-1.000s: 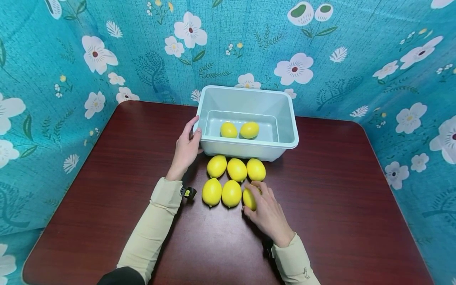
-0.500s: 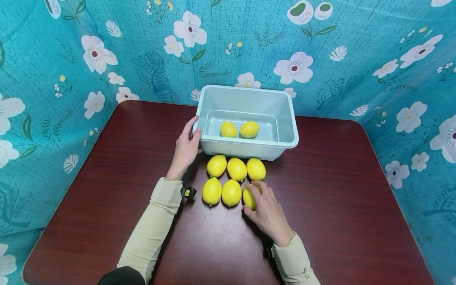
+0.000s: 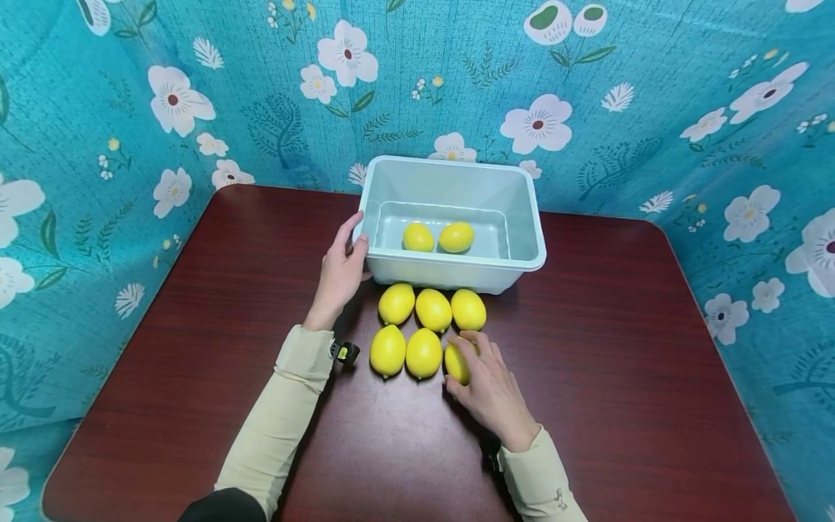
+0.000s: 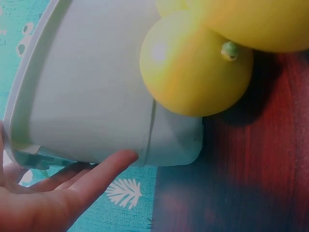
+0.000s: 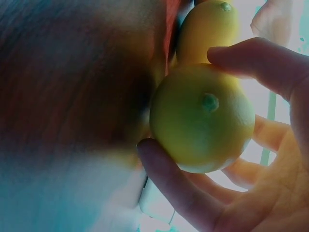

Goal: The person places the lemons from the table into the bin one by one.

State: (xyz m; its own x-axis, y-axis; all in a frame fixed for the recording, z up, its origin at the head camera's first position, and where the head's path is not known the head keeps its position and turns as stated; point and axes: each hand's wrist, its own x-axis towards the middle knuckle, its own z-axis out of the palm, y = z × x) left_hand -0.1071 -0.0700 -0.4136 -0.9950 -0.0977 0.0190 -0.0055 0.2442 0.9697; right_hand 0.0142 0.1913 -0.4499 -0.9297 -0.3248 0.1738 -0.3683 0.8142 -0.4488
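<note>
My right hand (image 3: 491, 388) curls its fingers and thumb round a yellow lemon (image 3: 456, 365), at the right end of the nearer row on the table. In the right wrist view that lemon (image 5: 200, 118) sits between thumb and fingers, its green stem end facing the camera. Two lemons (image 3: 424, 354) lie beside it in the same row, and three lemons (image 3: 433, 310) form a row behind. At the left end of a pale blue plastic tub (image 3: 450, 272), my left hand (image 3: 341, 279) holds the rim, with fingers along the outer wall. Inside the tub are two lemons (image 3: 456, 237).
The dark red wooden table (image 3: 620, 348) extends to both sides of the lemons. A teal flowered cloth (image 3: 417, 80) hangs behind the table and along its sides. The tub stands close to the table's back edge, with the farther lemon row right before its front wall.
</note>
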